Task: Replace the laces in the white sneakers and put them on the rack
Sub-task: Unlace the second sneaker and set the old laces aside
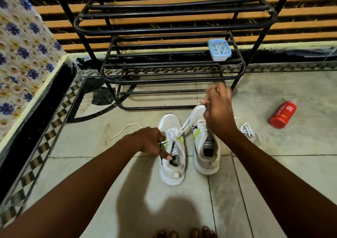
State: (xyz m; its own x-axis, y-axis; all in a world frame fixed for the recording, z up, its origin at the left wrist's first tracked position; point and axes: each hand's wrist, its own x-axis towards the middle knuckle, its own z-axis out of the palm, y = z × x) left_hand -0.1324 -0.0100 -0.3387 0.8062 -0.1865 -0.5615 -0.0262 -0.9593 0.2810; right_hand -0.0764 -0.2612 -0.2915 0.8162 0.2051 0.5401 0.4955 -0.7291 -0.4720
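Two sneakers (171,152), two hands (218,106), one rack (164,27).

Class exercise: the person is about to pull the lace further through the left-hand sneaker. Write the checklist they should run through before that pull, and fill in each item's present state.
1. Left sneaker steadied: ok, left hand holds it at the tongue.
2. Lace gripped: ok, right hand pinches it, raised.
3. Lace taut, untangled: ok.
4. Which eyelet the lace leaves: cannot tell.
5. Right sneaker clear of the pull: not ok, the lace crosses above its toe.
6. Rack shelf free: ok, only a small box at one end.
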